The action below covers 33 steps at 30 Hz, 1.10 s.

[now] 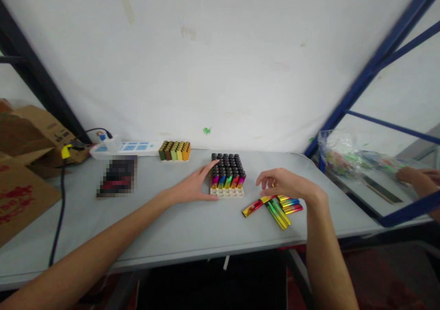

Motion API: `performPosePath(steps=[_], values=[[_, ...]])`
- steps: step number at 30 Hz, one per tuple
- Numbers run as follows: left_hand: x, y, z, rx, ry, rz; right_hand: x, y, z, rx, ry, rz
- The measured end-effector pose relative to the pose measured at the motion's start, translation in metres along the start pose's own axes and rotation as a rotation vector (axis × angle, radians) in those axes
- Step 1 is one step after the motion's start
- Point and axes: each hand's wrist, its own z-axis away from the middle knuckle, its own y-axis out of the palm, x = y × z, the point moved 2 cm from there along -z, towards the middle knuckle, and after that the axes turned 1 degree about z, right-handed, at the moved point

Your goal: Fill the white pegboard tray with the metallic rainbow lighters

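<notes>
A white rack [227, 193] stands on the table, filled with rows of black-topped lighters [228, 175] in bright rainbow colours. My left hand [195, 185] is at the rack's left side, thumb and fingers spread apart, the thumb by its front corner and the fingertips by the lighters. Right of the rack lies a loose pile of shiny lighters [277, 213] in yellow, green, red and blue. Just above this pile hovers my right hand [280, 182], its fingers bent and apart, with nothing visible between them.
A second rack of yellow-topped lighters [175, 150] stands near the wall, beside a power strip [137, 147]. A pixelated dark item [118, 176] lies to the left, past it a cardboard box [24, 200] and black cable [61, 209]. Beyond a blue frame [364, 76], another person's hand [410, 176] shows near plastic bags [343, 156].
</notes>
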Motion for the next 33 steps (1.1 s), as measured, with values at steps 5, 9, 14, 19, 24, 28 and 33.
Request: performPosePath(steps=[5,9,14,19,24,28,33], values=[[0.001,0.000,0.000,-0.010,-0.003,0.008,0.004,0.021,-0.013,0.178,0.052,0.086],[0.000,0.001,0.000,-0.011,-0.011,0.008,0.004,0.040,-0.031,0.248,0.102,0.094],[-0.001,0.000,0.000,-0.018,0.006,0.020,0.004,0.043,-0.035,0.220,0.061,0.110],[0.000,0.000,0.000,-0.013,0.006,0.011,0.021,0.028,-0.025,0.075,-0.145,-0.047],[0.000,0.000,0.001,-0.014,0.014,-0.005,0.040,0.021,-0.024,0.004,-0.228,-0.118],[-0.001,0.001,0.001,-0.016,0.022,0.008,0.046,0.022,-0.033,-0.194,-0.319,0.004],[-0.003,0.000,0.001,-0.005,0.007,-0.001,0.045,0.034,-0.047,-0.311,-0.319,0.069]])
